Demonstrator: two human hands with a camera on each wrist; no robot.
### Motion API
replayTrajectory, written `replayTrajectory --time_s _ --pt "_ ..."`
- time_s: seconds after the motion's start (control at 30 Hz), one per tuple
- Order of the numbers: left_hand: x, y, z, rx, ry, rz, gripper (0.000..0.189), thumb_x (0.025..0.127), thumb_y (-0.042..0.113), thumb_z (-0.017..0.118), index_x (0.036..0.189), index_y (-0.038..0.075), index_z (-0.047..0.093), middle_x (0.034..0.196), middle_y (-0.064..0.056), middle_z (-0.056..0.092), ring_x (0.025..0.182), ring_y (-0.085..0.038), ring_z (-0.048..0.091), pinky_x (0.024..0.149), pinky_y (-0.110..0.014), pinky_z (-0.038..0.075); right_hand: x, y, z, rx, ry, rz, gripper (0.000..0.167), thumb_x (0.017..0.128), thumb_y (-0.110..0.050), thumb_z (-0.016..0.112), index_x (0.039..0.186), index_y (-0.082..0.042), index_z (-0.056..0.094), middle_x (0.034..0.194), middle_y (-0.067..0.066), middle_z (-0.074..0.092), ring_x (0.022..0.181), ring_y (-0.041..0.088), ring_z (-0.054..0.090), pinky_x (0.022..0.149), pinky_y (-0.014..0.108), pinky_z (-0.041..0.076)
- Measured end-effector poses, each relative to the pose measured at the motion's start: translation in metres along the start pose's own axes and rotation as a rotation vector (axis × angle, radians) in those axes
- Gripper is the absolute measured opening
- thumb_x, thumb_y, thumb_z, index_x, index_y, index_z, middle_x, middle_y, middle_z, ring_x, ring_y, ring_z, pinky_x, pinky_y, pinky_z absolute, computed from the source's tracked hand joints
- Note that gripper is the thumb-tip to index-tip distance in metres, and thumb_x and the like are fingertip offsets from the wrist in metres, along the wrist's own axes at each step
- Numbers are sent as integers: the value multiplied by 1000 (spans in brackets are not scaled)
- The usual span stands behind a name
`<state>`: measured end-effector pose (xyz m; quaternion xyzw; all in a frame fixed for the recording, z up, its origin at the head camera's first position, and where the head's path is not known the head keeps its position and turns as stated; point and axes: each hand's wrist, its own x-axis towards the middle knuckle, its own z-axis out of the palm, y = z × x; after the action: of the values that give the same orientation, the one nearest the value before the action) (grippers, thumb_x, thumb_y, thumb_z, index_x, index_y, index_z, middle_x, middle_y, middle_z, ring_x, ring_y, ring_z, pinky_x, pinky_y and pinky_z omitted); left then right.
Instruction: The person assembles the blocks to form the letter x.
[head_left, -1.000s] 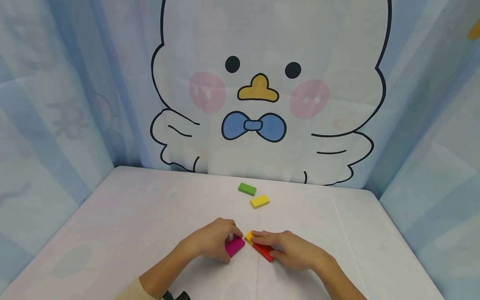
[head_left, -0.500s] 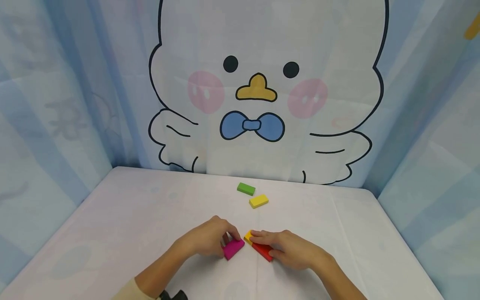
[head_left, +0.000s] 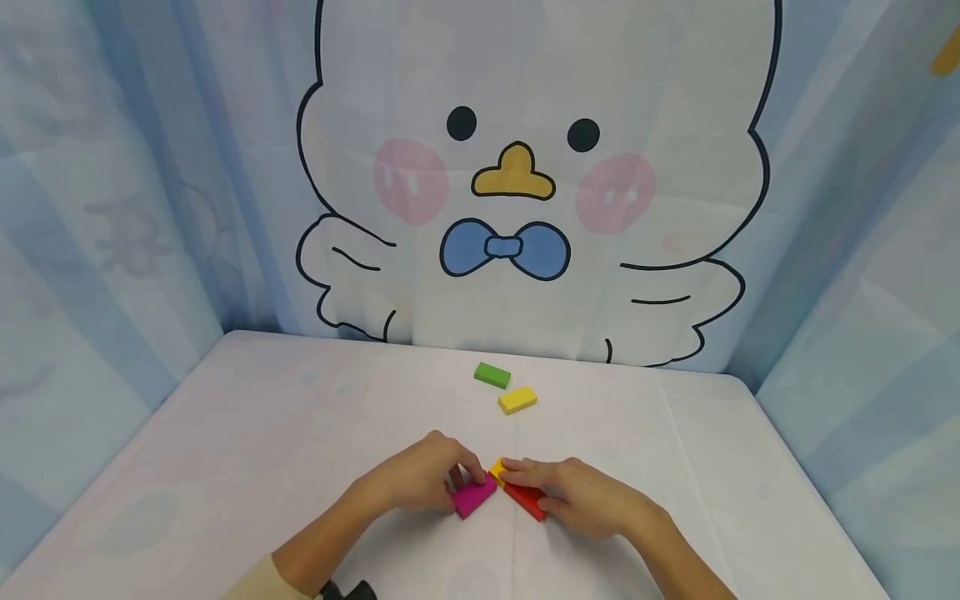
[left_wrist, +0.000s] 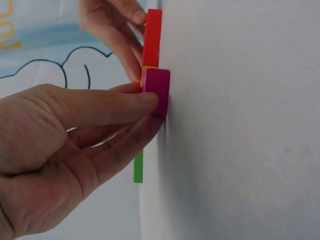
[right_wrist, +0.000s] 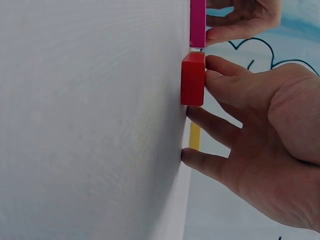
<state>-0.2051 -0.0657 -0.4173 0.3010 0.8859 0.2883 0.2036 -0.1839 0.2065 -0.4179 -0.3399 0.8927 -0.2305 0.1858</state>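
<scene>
My left hand (head_left: 429,475) pinches a magenta block (head_left: 476,497) between thumb and fingers, low over the white tabletop. The left wrist view shows the thumb lying on the face of that magenta block (left_wrist: 157,90). My right hand (head_left: 585,497) holds a red block (head_left: 527,502) with its thumb and fingers. An index finger reaches over the orange-yellow block (head_left: 497,472), which lies end to end with the red one. The magenta block's far corner is at the orange-yellow block; whether they touch I cannot tell. In the right wrist view, two fingertips rest on the table near the red block (right_wrist: 193,82).
Farther back on the table (head_left: 315,417) lie a green block (head_left: 492,375) and a yellow block (head_left: 517,400). A curtain printed with a cartoon bird (head_left: 517,317) hangs behind the table's back edge. Patterned cloth also hangs at both sides.
The left hand first shifted its hold on the magenta block, then slid it slightly right, closer to the orange-yellow block. The right hand has stayed on its blocks.
</scene>
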Motion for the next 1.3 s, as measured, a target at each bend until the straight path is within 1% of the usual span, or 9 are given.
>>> replayTrajectory --time_s 0.37,0.5,0.9,1.3 --pt "3 2 2 -9 -6 7 37 83 2 85 115 19 80 97 8 73 87 -4 65 73 -17 56 -1 1 -2 -8 11 -12 58 100 1 60 153 -24 55 163 -12 44 151 17 43 120 47 41" --pt "4 2 3 -12 -7 20 37 83 2 85 115 18 79 97 8 73 84 -3 65 72 -16 56 0 1 -2 -4 13 -11 59 100 1 60 152 -25 55 162 -13 45 151 17 43 120 47 41" --pt "2 4 5 5 17 49 35 82 2 85 115 16 80 96 7 76 81 -1 65 71 -16 56 1 -1 -2 -2 3 6 59 100 1 60 153 -25 55 162 -13 45 150 17 44 119 48 41" --pt "3 4 7 20 30 45 37 81 1 85 114 17 81 95 8 76 81 0 64 70 -16 55 0 -1 -1 -1 7 3 58 100 1 61 152 -24 55 162 -11 46 150 17 44 120 46 42"
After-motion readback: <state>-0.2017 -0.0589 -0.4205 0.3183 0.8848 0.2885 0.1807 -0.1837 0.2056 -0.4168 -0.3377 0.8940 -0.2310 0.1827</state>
